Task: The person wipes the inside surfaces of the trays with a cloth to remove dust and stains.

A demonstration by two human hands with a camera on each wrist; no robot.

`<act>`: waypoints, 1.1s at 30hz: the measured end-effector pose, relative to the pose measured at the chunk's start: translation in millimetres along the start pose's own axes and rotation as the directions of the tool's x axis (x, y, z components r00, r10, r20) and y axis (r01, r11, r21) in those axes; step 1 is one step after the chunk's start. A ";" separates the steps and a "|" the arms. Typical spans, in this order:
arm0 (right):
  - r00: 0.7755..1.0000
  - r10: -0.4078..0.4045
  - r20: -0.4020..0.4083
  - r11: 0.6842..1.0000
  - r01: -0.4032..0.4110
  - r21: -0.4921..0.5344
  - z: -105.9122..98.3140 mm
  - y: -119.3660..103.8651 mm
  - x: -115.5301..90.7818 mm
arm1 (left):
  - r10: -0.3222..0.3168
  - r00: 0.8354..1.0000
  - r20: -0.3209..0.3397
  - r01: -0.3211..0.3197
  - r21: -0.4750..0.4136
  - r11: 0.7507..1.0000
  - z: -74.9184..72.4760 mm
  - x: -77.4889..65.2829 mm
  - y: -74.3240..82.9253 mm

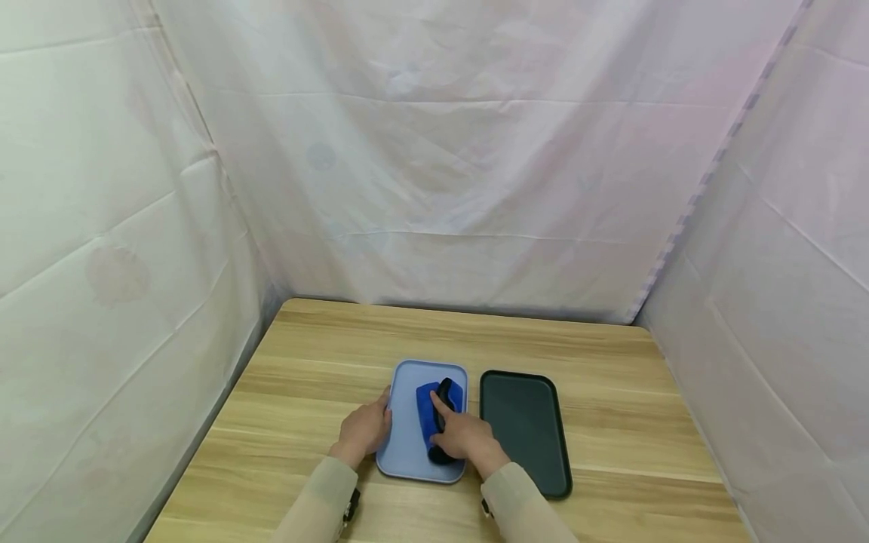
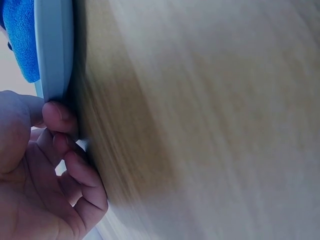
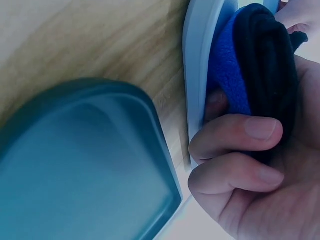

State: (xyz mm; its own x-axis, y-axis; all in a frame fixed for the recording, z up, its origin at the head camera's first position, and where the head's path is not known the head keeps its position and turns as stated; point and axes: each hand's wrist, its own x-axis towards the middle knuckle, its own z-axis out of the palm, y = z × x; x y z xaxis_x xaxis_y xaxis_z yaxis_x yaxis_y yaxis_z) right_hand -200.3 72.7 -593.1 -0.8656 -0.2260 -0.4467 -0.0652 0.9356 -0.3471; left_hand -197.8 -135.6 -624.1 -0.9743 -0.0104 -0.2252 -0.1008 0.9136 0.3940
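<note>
A light blue tray (image 1: 403,426) lies on the wooden table, with a fuzzy blue cloth (image 1: 425,413) that has a folded black fabric part (image 3: 265,65) on it. The left hand (image 1: 365,428) is at the tray's left side; in the left wrist view its thumb and finger pinch the rim (image 2: 55,50), the other fingers curled below. My right hand (image 1: 467,437) holds the blue-and-black cloth over the right half of the tray. Its fingers (image 3: 240,132) curl round the black part in the right wrist view, while the index finger reaches forward along the cloth in the head view.
A dark green tray (image 1: 521,422) lies just right of the light blue one, a narrow strip of table between them. Pale fabric curtains (image 1: 434,166) stand behind the table (image 1: 326,339) and along both its sides.
</note>
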 end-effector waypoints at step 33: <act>1.000 0.013 0.010 1.000 -0.013 -0.021 -18.4 3.8 33.3 | 0.025 1.000 0.004 -0.025 0.019 0.999 -4.0 0.2 0.8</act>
State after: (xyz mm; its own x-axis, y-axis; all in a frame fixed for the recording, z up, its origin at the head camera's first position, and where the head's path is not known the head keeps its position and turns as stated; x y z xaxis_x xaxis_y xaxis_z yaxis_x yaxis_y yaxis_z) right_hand -238.5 73.7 -594.2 -0.8615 -0.2163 -0.4593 -0.0640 0.9438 -0.3242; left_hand -198.8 -136.6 -620.3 -0.9758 0.0143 -0.2182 -0.0721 0.9212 0.3824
